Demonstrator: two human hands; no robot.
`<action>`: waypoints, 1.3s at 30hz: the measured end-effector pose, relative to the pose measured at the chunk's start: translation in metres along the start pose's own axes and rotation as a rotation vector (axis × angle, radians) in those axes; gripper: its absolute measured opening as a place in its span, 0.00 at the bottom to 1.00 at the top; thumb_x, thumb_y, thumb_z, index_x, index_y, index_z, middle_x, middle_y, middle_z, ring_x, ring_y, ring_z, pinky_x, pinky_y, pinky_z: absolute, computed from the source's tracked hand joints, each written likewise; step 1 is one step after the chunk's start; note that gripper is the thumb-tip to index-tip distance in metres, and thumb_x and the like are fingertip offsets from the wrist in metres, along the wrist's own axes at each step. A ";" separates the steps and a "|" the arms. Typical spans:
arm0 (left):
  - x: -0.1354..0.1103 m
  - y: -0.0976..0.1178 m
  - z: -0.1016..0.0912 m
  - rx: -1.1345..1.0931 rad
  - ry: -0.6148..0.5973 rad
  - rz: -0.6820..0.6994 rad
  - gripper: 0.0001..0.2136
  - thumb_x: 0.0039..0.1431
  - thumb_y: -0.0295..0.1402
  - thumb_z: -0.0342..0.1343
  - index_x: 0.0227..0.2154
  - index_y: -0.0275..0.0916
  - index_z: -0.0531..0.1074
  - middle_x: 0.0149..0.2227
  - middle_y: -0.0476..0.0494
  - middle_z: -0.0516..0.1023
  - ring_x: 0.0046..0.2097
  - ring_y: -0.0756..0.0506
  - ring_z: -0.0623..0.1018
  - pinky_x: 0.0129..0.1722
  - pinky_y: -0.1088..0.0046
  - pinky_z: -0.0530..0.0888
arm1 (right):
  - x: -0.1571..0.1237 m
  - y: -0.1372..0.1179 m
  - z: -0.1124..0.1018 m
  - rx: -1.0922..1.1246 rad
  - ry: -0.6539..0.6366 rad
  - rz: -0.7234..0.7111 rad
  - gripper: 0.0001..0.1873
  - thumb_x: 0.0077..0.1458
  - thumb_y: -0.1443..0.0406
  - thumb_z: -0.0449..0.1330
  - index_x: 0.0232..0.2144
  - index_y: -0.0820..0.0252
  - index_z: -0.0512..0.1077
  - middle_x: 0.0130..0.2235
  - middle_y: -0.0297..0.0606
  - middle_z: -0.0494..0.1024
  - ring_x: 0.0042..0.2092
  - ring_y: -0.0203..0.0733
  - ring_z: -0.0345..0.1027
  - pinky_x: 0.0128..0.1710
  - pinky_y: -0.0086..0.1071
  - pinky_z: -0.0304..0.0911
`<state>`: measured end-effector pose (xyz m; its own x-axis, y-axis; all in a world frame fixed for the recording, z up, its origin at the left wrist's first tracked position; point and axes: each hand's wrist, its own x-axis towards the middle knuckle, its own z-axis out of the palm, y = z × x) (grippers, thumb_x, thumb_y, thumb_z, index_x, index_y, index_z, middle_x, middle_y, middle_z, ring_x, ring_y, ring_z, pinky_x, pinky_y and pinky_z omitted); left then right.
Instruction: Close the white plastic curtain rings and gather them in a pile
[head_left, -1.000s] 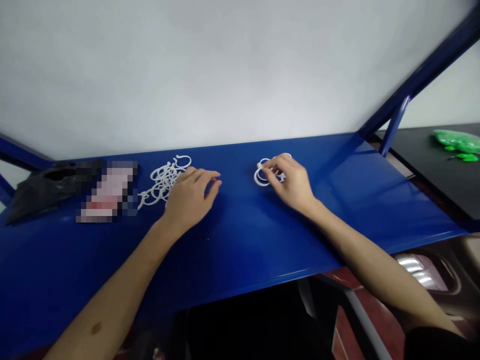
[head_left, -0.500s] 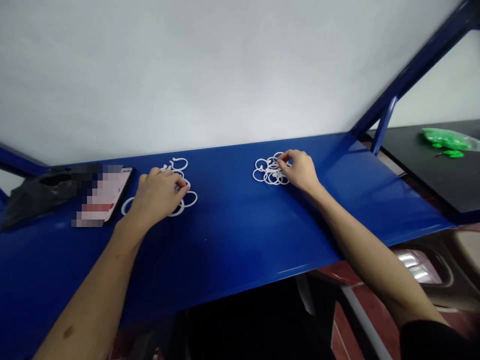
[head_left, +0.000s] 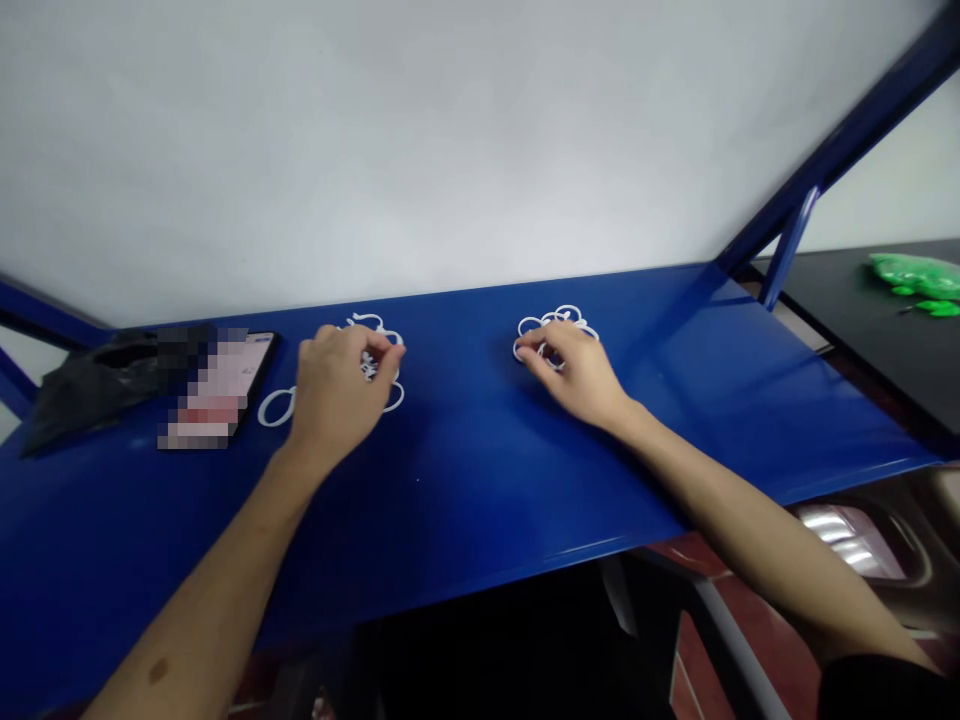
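Two loose piles of thin white plastic rings, like shower-curtain rings, lie on a blue metal table (head_left: 465,450). Over the left pile (head_left: 394,397) is my left hand (head_left: 341,385), its thumb and forefinger closed at the edge of a ring; the palm and fingers cover much of this pile. My right hand (head_left: 574,370) reaches onto the right pile (head_left: 568,314), thumb and forefinger pinching a ring at that pile's left side. Its other fingers are curled and hide some rings. One separate ring (head_left: 276,407) rests left of my left wrist.
A phone (head_left: 217,390), partly blurred out, lies at the left beside a black plastic bag (head_left: 82,385). A white wall (head_left: 450,150) rises behind the table. At the right stand a blue frame strut (head_left: 789,245) and a black surface with a green-filled bag (head_left: 911,272).
My right hand has shifted left across its pile, from the right side to the left side. My left hand has moved slightly right and up over its rings. The view has shifted a little.
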<state>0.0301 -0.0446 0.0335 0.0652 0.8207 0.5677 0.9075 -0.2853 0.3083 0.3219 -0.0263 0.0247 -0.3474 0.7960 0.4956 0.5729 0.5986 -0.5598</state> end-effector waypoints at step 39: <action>-0.007 0.002 0.019 -0.073 -0.123 0.168 0.15 0.66 0.48 0.51 0.38 0.44 0.78 0.38 0.42 0.82 0.46 0.38 0.76 0.52 0.54 0.68 | -0.013 -0.011 0.019 0.314 -0.181 0.036 0.09 0.64 0.65 0.56 0.45 0.61 0.72 0.33 0.35 0.77 0.33 0.36 0.72 0.37 0.31 0.69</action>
<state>0.0397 -0.0414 0.0153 0.2666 0.8115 0.5200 0.8473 -0.4545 0.2748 0.3061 -0.0416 0.0121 -0.4733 0.8030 0.3623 0.3405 0.5461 -0.7654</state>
